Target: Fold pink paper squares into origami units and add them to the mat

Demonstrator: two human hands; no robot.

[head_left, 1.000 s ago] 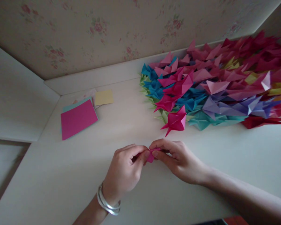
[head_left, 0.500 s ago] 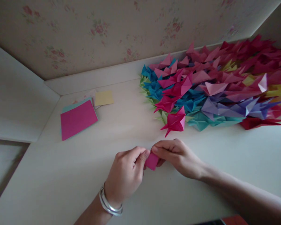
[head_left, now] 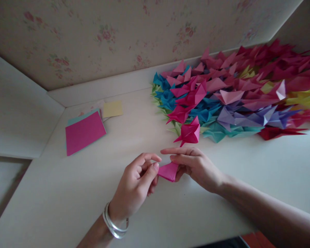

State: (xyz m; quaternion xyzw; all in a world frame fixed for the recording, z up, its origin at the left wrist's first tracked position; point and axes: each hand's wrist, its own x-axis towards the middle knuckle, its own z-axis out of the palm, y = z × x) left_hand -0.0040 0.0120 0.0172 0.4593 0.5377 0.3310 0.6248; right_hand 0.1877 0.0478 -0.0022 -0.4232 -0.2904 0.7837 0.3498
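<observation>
A small folded piece of pink origami paper (head_left: 168,172) is held between my two hands, above the white tabletop. My left hand (head_left: 138,179), with silver bangles at the wrist, pinches its left corner between thumb and fingers. On the other side, my right hand (head_left: 195,165) grips the right edge, its index finger stretched out over the top. The paper now shows a wide, pointed shape. Just beyond my right hand lies a finished pink paper crane (head_left: 190,132), at the near edge of a large heap of folded paper cranes (head_left: 228,120).
To the left lies a stack of paper squares with a magenta sheet (head_left: 85,133) on top. A small yellow sheet (head_left: 113,109) lies beside it. A white panel (head_left: 20,106) bounds the left side, and a flowered wall (head_left: 88,38) stands behind the table (head_left: 67,193).
The pink paper has gone from a small square to a wider, pointed shape. My right index finger has straightened, and my left index finger has lifted off the paper.
</observation>
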